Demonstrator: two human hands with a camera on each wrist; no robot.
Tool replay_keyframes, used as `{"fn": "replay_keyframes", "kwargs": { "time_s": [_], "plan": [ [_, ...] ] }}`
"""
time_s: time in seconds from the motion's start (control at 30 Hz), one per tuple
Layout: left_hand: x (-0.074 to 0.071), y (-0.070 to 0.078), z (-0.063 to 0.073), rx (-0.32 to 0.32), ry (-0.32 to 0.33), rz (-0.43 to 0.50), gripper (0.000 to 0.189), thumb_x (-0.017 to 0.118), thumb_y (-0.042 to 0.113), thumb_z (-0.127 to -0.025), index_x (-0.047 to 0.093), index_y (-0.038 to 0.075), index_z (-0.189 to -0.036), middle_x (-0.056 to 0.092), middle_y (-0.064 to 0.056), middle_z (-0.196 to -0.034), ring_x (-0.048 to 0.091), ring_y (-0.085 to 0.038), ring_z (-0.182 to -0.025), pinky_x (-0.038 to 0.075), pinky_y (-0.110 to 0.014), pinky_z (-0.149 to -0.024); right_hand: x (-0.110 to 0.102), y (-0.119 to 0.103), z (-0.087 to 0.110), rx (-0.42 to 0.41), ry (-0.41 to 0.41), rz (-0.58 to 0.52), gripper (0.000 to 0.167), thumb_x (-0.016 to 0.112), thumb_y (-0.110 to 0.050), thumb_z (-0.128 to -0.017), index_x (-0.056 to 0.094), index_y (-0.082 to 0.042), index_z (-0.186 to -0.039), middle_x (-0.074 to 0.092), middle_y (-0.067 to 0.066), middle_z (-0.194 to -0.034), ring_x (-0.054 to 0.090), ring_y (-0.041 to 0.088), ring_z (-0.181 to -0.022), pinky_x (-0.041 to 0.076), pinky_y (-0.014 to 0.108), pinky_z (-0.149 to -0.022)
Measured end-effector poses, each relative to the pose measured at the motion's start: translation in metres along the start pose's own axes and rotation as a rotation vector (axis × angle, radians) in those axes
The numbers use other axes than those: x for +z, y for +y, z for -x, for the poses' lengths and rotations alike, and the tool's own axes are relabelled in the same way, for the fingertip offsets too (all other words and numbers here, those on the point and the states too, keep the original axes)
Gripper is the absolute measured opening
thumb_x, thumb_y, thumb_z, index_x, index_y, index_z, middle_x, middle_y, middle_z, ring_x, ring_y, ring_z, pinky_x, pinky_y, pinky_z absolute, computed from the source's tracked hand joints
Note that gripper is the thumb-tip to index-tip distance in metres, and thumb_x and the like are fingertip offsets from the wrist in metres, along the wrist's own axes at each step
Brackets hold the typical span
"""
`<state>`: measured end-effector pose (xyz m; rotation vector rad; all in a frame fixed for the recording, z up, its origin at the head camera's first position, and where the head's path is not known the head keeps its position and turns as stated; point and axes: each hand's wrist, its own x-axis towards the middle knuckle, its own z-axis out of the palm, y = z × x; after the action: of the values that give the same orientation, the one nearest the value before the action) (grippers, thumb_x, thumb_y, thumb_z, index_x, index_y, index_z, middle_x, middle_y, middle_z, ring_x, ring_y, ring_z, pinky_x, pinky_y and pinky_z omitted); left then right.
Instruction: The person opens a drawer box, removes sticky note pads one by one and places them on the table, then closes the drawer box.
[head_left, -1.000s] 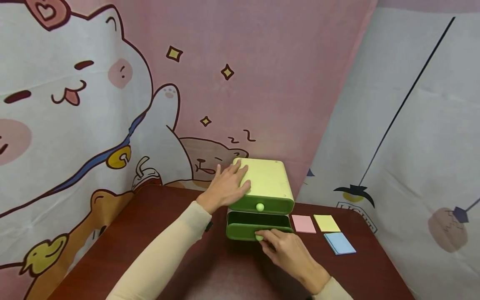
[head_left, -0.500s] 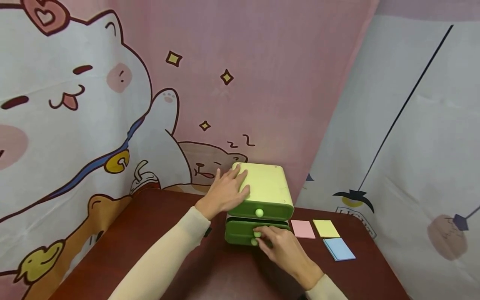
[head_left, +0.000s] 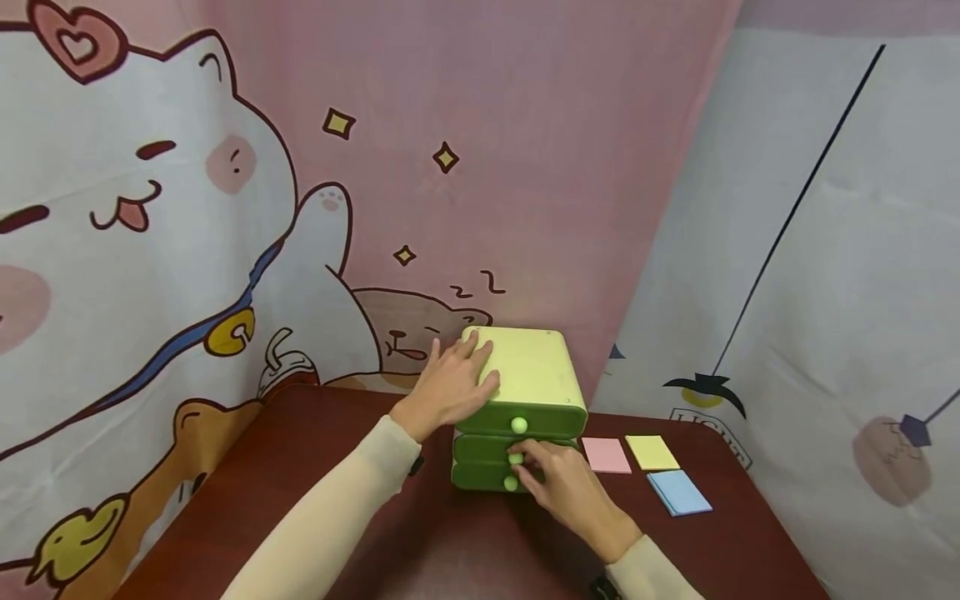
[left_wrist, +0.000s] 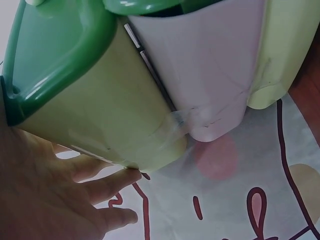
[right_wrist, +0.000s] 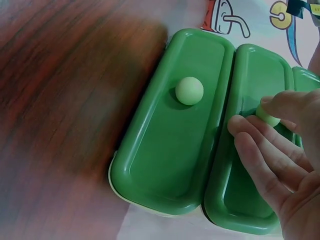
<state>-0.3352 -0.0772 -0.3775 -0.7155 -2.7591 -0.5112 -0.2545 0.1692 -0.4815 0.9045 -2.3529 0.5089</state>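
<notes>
A small drawer cabinet with a pale yellow-green top and three green drawer fronts stands on the table. My left hand rests on the top's left part, fingers spread. In the left wrist view its fingers lie along the cabinet's upper edge, above the pinkish middle section. With thumb and fingers, my right hand pinches the middle drawer's round knob, partly hidden by the fingers. The middle drawer front sits level with the bottom drawer, whose knob is untouched. All three drawers appear closed.
Right of the cabinet lie a pink sticky-note pad, a yellow pad and a blue pad. A cartoon-printed cloth hangs close behind the dark red-brown table.
The middle drawer, pulled out a second ago, has slid back into the cabinet, with my right hand on its knob moving inward. My left hand stays on the top.
</notes>
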Motion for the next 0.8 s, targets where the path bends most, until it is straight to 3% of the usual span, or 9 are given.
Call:
{"fn": "replay_keyframes", "kwargs": {
  "time_s": [0.8],
  "plan": [
    [0.0033,0.0012,0.0010,0.013,0.042,0.017,0.072,0.034,0.051,-0.119,0.051,0.012,-0.177,0.038,-0.022,-0.189,0.047,-0.050,-0.171,0.021,-0.079,-0.144,0.0043,0.0042,0.0000,-0.058,0.012,-0.016,0.029,0.098,-0.008,-0.094,0.081,-0.015,-0.116,0.086,-0.002,-0.098,0.081,0.002,-0.081,0.064,0.018,-0.069]
  ]
}}
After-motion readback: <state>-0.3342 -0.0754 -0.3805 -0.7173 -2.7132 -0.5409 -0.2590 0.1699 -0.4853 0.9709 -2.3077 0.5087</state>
